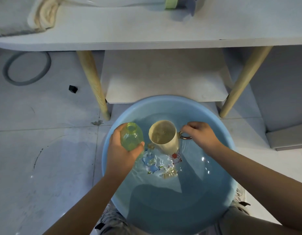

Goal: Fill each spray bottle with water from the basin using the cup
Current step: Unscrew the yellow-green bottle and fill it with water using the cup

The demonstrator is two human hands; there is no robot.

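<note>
- Here, nearest the camera, two bare forearms reach forward over one round blue basin [214, 209] that sits on the tiled floor [45, 167] and holds clear water; cartoon prints show through the water on its bottom.
- The left hand [120, 150] is wrapped round one green translucent spray bottle [131, 136], which has no spray head on it; the bottle is held above the left part of the basin, its open neck tilted up and away.
- The right hand [200, 135] pinches the ring handle of one cream cup [164, 136], fingers curled at the handle; the cup stands partly in the water just right of the bottle, mouth up and leaning slightly, with water inside.
- Bottle and cup are close together; whether they touch I cannot tell.
- Beyond the basin, two wooden legs [94, 85] carry one white desk [146, 31], with one lower shelf [163, 78] between them.
- On the floor to the left lie one grey ring [27, 68] and one small black block [73, 89].
- Farthest, on the desk, rest one folded cream cloth [45, 16] at left and a second bottle [170, 3] with a green collar, blurred, at the top edge.
</note>
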